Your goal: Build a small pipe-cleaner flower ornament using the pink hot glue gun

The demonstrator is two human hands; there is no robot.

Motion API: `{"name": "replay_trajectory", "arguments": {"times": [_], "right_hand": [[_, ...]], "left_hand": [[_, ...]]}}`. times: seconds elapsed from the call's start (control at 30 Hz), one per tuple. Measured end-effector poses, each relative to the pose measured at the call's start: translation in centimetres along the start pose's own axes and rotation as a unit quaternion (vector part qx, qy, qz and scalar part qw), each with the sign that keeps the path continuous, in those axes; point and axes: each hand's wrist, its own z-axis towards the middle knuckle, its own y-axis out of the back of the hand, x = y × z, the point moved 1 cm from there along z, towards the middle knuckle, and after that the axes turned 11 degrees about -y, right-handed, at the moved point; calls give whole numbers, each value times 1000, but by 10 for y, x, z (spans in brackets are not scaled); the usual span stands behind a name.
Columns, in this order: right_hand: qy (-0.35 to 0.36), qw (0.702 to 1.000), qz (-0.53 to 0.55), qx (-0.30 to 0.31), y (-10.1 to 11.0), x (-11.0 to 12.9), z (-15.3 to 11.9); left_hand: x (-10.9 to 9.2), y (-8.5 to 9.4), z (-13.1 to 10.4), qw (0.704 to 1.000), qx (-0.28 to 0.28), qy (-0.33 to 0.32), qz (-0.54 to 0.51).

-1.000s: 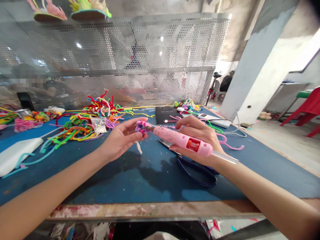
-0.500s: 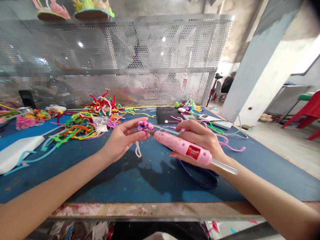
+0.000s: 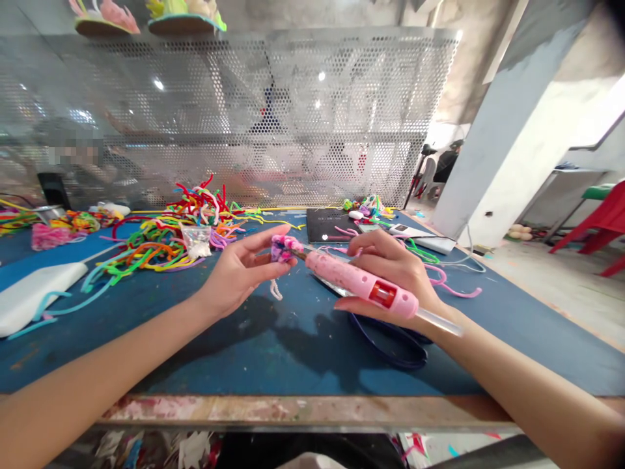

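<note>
Between the thumb and fingers of my left hand (image 3: 239,270) is a small fuzzy pink and purple pipe-cleaner piece (image 3: 283,249). A white beaded loop (image 3: 276,289) dangles below it. My right hand (image 3: 390,267) is wrapped round a pink hot glue gun (image 3: 342,273), whose nozzle points left and meets the fuzzy piece; whether it touches or only overlaps it I cannot tell. A clear glue stick (image 3: 439,321) juts from the gun's back end. Under the right hand a dark blue strap (image 3: 385,345) lies looped on the blue table mat (image 3: 205,365).
Tangled coloured pipe cleaners (image 3: 141,247) and a small clear bag (image 3: 196,241) lie at the back left. A white device (image 3: 39,296) rests at far left. At the back are a black flat box (image 3: 329,225) and a white power strip (image 3: 424,239), before a perforated metal screen (image 3: 234,130).
The pipe-cleaner piece has turned in my left fingers, showing more purple. The glue gun's nozzle now overlaps its right side, and the beaded loop has swung slightly right.
</note>
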Motion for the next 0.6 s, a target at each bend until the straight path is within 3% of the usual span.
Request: {"name": "replay_trajectory", "arguments": {"times": [0.17,0.4,0.6], "right_hand": [[-20,996,29,76,-8,-3,-5],[-11,994,98,47,-12,-1,-3],[-9,995,85,41,-7,9,2]], "left_hand": [[-4,-5,-2,999,-37,-28,6],[-7,-8,-6,998,-36,-48,2],[-6,-10,-13,999,-11,-41,-7]]}}
